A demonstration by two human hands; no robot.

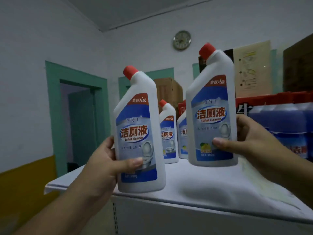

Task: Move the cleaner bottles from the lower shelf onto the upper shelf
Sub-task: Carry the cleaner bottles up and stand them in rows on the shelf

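Left hand [108, 160] grips one bottle [138, 126], right hand [250, 141] another [211, 107] — two more [167, 133] occupy the shelf [203, 189].

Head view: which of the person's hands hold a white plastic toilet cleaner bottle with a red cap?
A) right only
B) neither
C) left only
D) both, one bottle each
D: the left hand grips the left white plastic red-capped cleaner bottle and the right hand grips the right white plastic red-capped cleaner bottle, each with its thumb across the blue label.
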